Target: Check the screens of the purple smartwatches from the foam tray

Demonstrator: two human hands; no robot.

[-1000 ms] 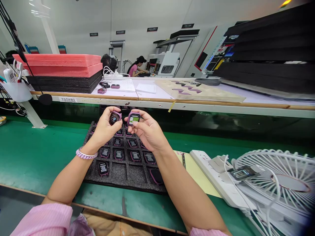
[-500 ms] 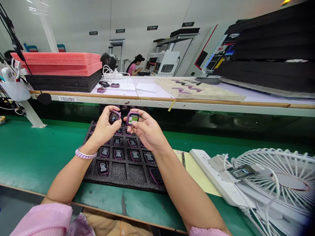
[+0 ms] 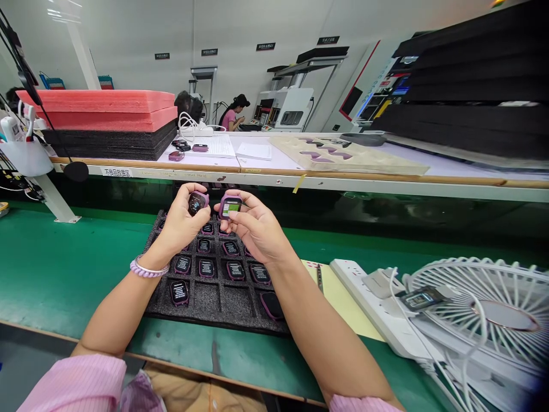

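Both forearms reach forward and angle inward, bare below pink sleeves pushed up near the elbows. The left hand (image 3: 182, 220) is raised with its fingers curled closed and the thumb pressed on top, a beaded bracelet (image 3: 146, 269) circling the wrist. The right hand (image 3: 253, 226) sits just beside it, palm turned up, fingers pinched shut.

- Left hand (image 3: 182, 222): bare fingers, no rings; well back from them, at the wrist, sits a lilac beaded bracelet (image 3: 146, 269).
- Right hand (image 3: 256, 229): bare, nothing on the wrist.
- Pink finely striped fabric sleeves (image 3: 72, 382) are pushed past both elbows, far behind the fingers.
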